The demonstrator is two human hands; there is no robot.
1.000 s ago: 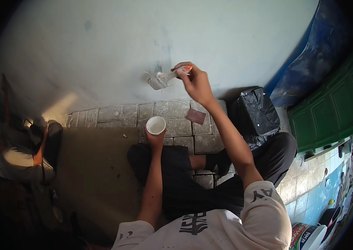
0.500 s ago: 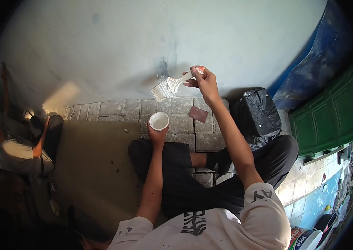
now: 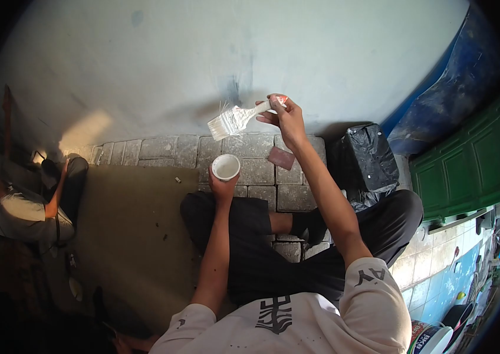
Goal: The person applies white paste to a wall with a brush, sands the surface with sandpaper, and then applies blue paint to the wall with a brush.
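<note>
My right hand (image 3: 282,115) grips the handle of a paintbrush (image 3: 233,120) whose white-loaded bristles point left, held just off the pale wall (image 3: 191,59) near a dark smudge. Below it, my left hand (image 3: 221,187) holds a small white cup (image 3: 225,167) of paint from underneath, above my knee. I sit cross-legged on the paving stones (image 3: 262,177), facing the wall.
A brown sandpaper piece (image 3: 280,157) lies on the pavers by my right wrist. A black plastic bag (image 3: 363,159) sits to the right, with a blue tarp (image 3: 444,88) and green crate (image 3: 468,159) beyond. Another person (image 3: 26,206) sits at far left. A paint bucket (image 3: 433,339) stands at lower right.
The brush has come away from the wall and swung down and left, toward the cup. The cup hand has stayed almost still.
</note>
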